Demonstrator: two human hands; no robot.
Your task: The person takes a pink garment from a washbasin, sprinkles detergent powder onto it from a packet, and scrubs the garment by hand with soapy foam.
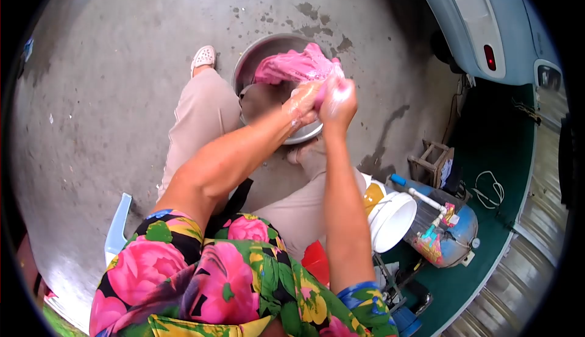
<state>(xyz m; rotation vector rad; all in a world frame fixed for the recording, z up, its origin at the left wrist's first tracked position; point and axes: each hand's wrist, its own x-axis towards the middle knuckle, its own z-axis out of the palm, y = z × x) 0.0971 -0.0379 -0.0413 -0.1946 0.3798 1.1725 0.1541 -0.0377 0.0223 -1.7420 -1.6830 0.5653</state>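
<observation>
A wet pink cloth with soap suds on it is bunched between my hands over a round metal basin. My left hand is closed around the lower part of the cloth, its wrist streaked with suds. Pressed close beside it, my right hand grips the cloth in a fist, with white foam on the knuckles. The loose part of the cloth hangs to the left, inside the basin's rim. Some of the basin's inside is hidden by my hands and forearms.
Wet patches mark the concrete floor beyond the basin. To the right are a white bucket, a blue tank with pipes and a small wooden stool. A light-blue vehicle stands at the upper right.
</observation>
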